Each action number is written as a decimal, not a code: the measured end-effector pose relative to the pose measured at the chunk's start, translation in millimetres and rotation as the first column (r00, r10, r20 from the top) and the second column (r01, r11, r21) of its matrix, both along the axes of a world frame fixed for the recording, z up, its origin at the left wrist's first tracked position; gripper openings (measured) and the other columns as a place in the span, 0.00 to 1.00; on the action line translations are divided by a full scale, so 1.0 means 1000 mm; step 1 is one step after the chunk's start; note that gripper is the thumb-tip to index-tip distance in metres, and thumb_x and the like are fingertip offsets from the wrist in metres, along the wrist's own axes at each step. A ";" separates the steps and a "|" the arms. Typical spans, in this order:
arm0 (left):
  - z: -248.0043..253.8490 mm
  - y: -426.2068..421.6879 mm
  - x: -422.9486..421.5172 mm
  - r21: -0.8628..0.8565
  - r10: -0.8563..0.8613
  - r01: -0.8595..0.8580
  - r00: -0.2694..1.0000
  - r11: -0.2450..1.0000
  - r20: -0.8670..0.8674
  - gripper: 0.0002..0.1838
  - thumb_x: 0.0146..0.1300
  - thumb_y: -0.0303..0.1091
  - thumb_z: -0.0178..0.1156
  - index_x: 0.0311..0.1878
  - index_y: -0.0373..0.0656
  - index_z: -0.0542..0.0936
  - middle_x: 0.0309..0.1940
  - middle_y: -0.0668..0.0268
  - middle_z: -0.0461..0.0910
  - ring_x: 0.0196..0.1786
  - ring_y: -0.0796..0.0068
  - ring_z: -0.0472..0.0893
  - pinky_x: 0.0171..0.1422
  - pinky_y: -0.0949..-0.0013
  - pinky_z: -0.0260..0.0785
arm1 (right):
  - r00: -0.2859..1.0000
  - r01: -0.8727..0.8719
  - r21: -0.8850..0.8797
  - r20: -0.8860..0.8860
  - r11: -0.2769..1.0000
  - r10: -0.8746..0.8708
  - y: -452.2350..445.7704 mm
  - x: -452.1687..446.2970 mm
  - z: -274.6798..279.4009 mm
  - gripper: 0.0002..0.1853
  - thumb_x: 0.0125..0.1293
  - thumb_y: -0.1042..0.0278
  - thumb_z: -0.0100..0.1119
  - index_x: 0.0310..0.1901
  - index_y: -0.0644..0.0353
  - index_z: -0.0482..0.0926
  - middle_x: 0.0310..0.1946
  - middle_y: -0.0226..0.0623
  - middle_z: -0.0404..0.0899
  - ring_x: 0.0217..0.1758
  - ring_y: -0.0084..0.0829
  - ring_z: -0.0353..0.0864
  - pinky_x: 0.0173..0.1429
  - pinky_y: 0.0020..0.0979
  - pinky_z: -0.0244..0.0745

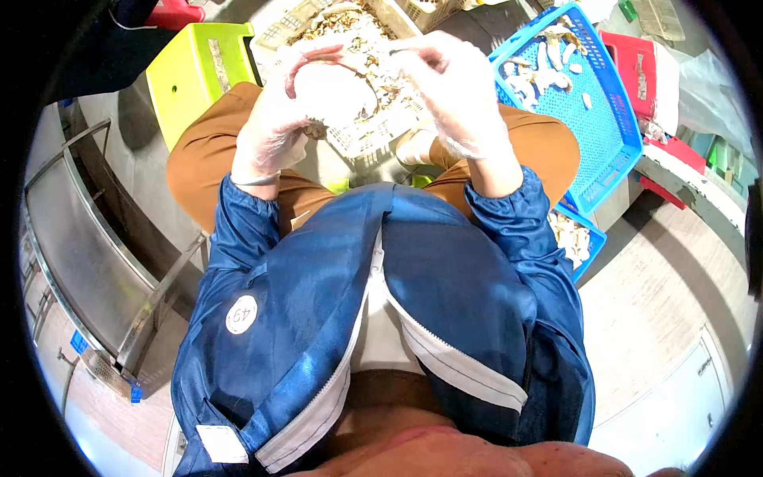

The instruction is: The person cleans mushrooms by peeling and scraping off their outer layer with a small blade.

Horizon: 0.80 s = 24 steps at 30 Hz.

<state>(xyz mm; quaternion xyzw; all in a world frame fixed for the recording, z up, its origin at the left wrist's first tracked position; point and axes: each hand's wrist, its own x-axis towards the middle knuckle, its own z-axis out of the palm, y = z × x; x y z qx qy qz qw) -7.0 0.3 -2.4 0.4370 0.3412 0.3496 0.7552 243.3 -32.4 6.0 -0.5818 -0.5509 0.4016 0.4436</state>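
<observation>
My left hand, in a clear glove, is wrapped round a large white piece that looks like a mushroom, with a brown clump at its lower edge. To the right of it, my right hand, gloved too, has its fingers bent together toward the piece, apart from it. Whatever the right fingertips hold, if anything, is too small to make out. Beneath both hands stands a cream plastic basket with many brown and whitish scraps.
On the right, a blue basket holds several white pieces; a smaller blue container sits below it. A yellow-green stool is at upper left, a red stool at upper right. A metal frame stands at far left.
</observation>
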 end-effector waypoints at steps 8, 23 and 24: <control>-0.003 0.005 -0.006 0.043 -0.071 0.075 0.994 0.996 -0.088 0.41 0.50 0.34 0.79 0.71 0.38 0.77 0.63 0.60 0.84 0.64 0.70 0.85 0.71 0.66 0.79 | 0.886 -0.367 -0.095 -0.339 0.925 0.317 -0.004 0.008 0.017 0.09 0.74 0.70 0.72 0.47 0.67 0.89 0.45 0.35 0.90 0.46 0.21 0.85 0.53 0.28 0.80; 0.015 0.004 -0.002 0.004 -0.098 0.101 0.973 0.995 -0.211 0.39 0.48 0.36 0.83 0.66 0.40 0.81 0.61 0.64 0.85 0.65 0.73 0.83 0.73 0.66 0.76 | 0.907 -0.358 -0.170 -0.296 0.918 0.299 -0.007 0.004 0.023 0.08 0.73 0.69 0.73 0.47 0.65 0.90 0.37 0.30 0.87 0.40 0.18 0.83 0.46 0.24 0.78; 0.017 0.004 -0.001 -0.020 -0.103 0.101 0.972 0.995 -0.210 0.39 0.48 0.36 0.83 0.66 0.40 0.81 0.62 0.64 0.84 0.65 0.73 0.83 0.73 0.66 0.76 | 0.925 -0.335 -0.185 -0.250 0.924 0.286 -0.007 0.002 0.024 0.08 0.73 0.69 0.73 0.47 0.65 0.90 0.37 0.29 0.87 0.39 0.18 0.83 0.45 0.24 0.78</control>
